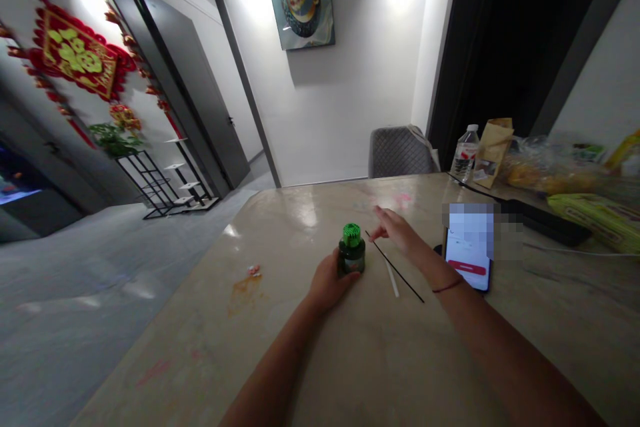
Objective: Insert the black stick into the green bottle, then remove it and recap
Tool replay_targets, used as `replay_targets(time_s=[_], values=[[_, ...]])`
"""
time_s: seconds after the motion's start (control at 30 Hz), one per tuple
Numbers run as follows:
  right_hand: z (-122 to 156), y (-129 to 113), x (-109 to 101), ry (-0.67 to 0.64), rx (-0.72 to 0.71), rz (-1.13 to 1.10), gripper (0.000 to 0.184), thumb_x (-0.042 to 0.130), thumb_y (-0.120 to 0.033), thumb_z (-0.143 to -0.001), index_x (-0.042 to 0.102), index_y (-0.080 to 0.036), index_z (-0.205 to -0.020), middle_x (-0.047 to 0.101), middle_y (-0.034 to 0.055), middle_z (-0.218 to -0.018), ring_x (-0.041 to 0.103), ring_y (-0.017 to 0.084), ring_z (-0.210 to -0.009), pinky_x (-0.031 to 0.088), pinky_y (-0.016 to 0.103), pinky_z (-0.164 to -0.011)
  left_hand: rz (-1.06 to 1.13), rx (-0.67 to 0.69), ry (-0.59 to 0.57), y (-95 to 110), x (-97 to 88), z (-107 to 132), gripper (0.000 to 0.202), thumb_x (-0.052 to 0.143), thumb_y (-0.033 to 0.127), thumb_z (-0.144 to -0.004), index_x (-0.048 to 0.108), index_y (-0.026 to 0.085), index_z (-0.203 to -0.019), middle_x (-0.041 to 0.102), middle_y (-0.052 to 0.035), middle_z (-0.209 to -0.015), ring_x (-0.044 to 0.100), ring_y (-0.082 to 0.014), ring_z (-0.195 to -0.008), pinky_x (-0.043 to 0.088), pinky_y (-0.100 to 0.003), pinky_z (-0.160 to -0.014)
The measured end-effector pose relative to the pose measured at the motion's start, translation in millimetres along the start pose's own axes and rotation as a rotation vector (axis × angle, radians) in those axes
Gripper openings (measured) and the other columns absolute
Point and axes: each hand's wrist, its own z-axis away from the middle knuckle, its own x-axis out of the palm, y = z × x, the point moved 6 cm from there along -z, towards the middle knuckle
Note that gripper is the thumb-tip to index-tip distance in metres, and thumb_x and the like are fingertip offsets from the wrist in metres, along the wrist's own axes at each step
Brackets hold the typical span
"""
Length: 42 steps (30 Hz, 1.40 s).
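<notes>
My left hand (331, 280) is wrapped around a small dark green bottle (353, 260) with a bright green ridged cap (351, 235). The bottle stands upright on the table. To its right is my right hand (395, 228), with the index finger stretched out and apart from the thumb. The thumb side is at the upper end of a thin black stick (400, 275); whether it touches the stick I cannot tell. Beneath that stick, a short white stick (393, 280) lies on the tabletop.
On the right of the table (380, 367) are a phone (468, 247) with a lit screen, a long black object (545, 221), a water bottle (465, 152), a paper bag (493, 152) and plastic-wrapped goods (550, 170). Small scraps (254, 271) lie left. A grey chair (403, 152) stands behind.
</notes>
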Motion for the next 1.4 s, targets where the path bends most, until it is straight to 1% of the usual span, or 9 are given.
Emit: replay_targets(time_s=[0.07,0.13,0.27,0.37,0.6,0.77,0.97,1.2,1.4], values=[[-5,5,-13,0.117,0.001,0.121,0.043,0.033,-0.045,-0.084,0.055,-0.011,-0.098,0.063,0.0044,-0.062,0.06,0.016,-0.062,0.044,0.026,-0.064,-0.033,0.005,0.014,0,-0.5,0,0.056,0.064,0.031,-0.067,0.044,0.02,-0.118,0.06,-0.0078,-0.11,0.054,-0.0237,-0.101,0.04,-0.036,-0.086],[-6,9,-17,0.105,0.0,0.292,0.035,0.037,-0.04,-0.083,0.056,-0.013,-0.096,0.064,0.005,-0.067,0.06,0.015,-0.065,0.043,0.025,-0.062,-0.072,0.015,0.029,0,-1.0,1,0.055,0.063,0.033,-0.068,0.045,0.02,-0.118,0.06,-0.0078,-0.108,0.055,-0.0233,-0.099,0.041,-0.035,-0.085],[5,26,-8,-0.103,0.104,0.841,0.044,0.055,-0.034,-0.073,0.051,-0.01,-0.109,0.063,0.0169,-0.097,0.06,0.024,-0.089,0.043,0.03,-0.072,-0.2,0.037,0.082,1,-2.0,1,0.051,0.063,0.036,-0.067,0.047,0.02,-0.113,0.06,-0.0071,-0.107,0.054,-0.0228,-0.098,0.041,-0.034,-0.084],[15,41,0,-0.283,0.215,1.024,0.045,0.06,-0.018,-0.066,0.051,-0.005,-0.108,0.063,0.0218,-0.096,0.061,0.028,-0.088,0.045,0.032,-0.069,-0.336,0.042,0.186,1,-5.5,2,0.046,0.062,0.041,-0.068,0.051,0.018,-0.106,0.06,-0.008,-0.104,0.053,-0.0234,-0.099,0.04,-0.034,-0.086],[12,48,2,-0.343,0.259,0.964,0.039,0.051,-0.003,-0.067,0.051,-0.007,-0.106,0.067,0.0113,-0.069,0.063,0.017,-0.056,0.044,0.024,-0.053,-0.439,0.035,0.264,-3,-6.1,1,0.046,0.059,0.045,-0.069,0.051,0.015,-0.103,0.06,-0.0095,-0.1,0.054,-0.0232,-0.098,0.041,-0.033,-0.085],[11,51,2,-0.347,0.247,0.952,0.037,0.054,-0.013,-0.069,0.052,-0.006,-0.105,0.067,0.0137,-0.076,0.063,0.019,-0.056,0.044,0.024,-0.05,-0.442,0.037,0.257,-2,-6.0,1,0.046,0.058,0.045,-0.07,0.051,0.015,-0.105,0.06,-0.0097,-0.102,0.054,-0.0228,-0.099,0.04,-0.033,-0.085],[10,45,4,-0.322,0.177,0.991,0.036,0.051,-0.002,-0.064,0.056,-0.007,-0.1,0.066,0.0166,-0.091,0.065,0.021,-0.075,0.044,0.022,-0.057,-0.424,0.02,0.257,-1,-6.5,2,0.045,0.059,0.043,-0.069,0.052,0.017,-0.105,0.061,-0.0087,-0.101,0.055,-0.0223,-0.097,0.04,-0.033,-0.085],[17,50,6,-0.409,0.286,0.933,0.024,0.05,-0.014,-0.073,0.06,-0.001,-0.091,0.067,0.0185,-0.07,0.063,0.02,-0.052,0.044,0.024,-0.043,-0.418,0.018,0.256,0,-7.2,4,0.044,0.059,0.043,-0.069,0.052,0.017,-0.103,0.061,-0.008,-0.1,0.055,-0.0217,-0.096,0.039,-0.033,-0.085],[16,55,11,-0.395,0.284,0.921,0.021,0.059,-0.011,-0.064,0.063,-0.004,-0.084,0.067,0.0149,-0.068,0.062,0.019,-0.051,0.044,0.022,-0.041,-0.389,0.024,0.233,-2,-9.3,4,0.044,0.062,0.034,-0.065,0.052,0.019,-0.105,0.06,-0.0073,-0.102,0.054,-0.0217,-0.099,0.039,-0.031,-0.087]])
